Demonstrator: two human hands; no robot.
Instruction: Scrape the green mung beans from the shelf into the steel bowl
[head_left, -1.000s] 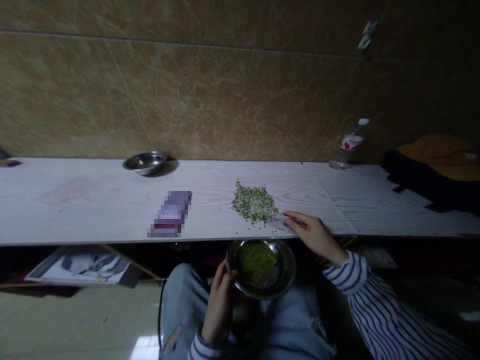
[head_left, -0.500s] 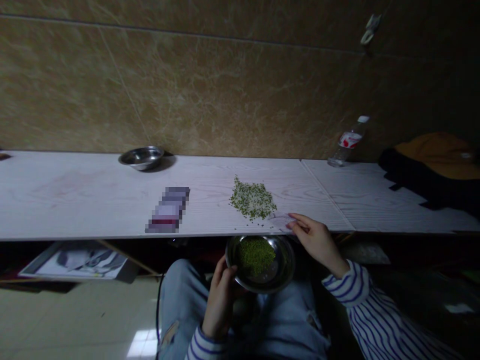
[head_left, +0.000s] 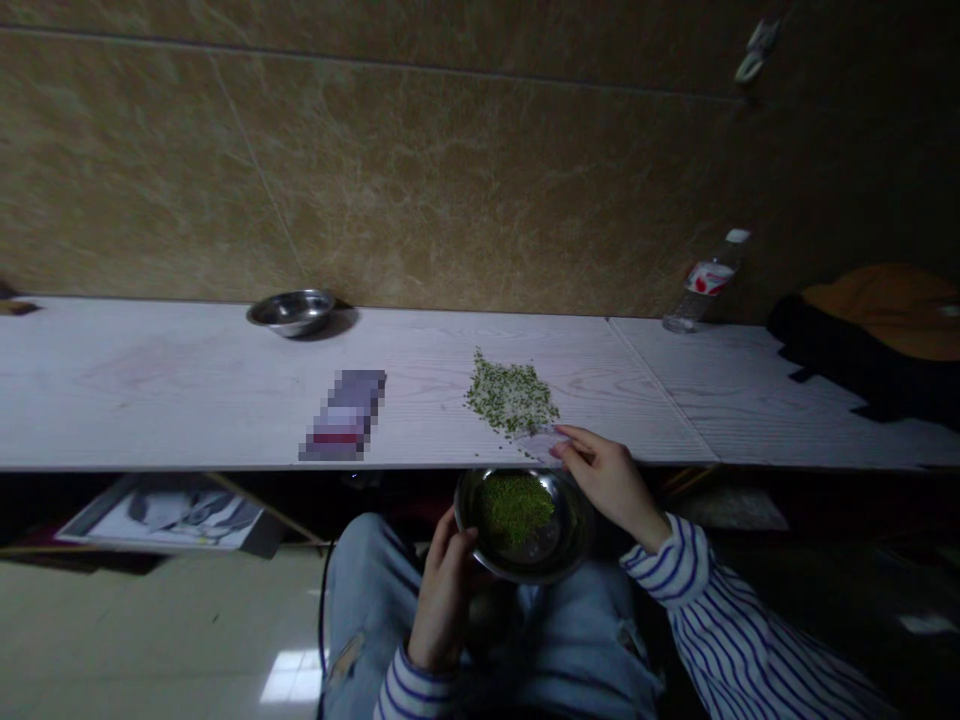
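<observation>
My left hand (head_left: 444,590) grips the left rim of a steel bowl (head_left: 577,555), holding it just below the table's front edge. Inside the bowl lies a heap of green mung beans (head_left: 517,510). Between the thumb and fingers of my right hand (head_left: 604,475) is a thin, clear plastic piece (head_left: 538,440), its exact kind too faint to make out. The piece rests at the near edge of a patch of scattered mung beans (head_left: 510,392) on the white table (head_left: 420,390).
A second steel bowl (head_left: 291,313) stands at the back left, with a blurred-out flat object (head_left: 345,415) in front of it. Toward the right are a plastic bottle (head_left: 705,283) and a dark bundle with an orange cap (head_left: 885,310). A drawer-like tray (head_left: 247,530) sits under the tabletop.
My right hand has shifted left with the clear plastic piece, bringing it against the near side of the scattered beans. My left hand keeps its hold on the bowl. The view has tilted slightly.
</observation>
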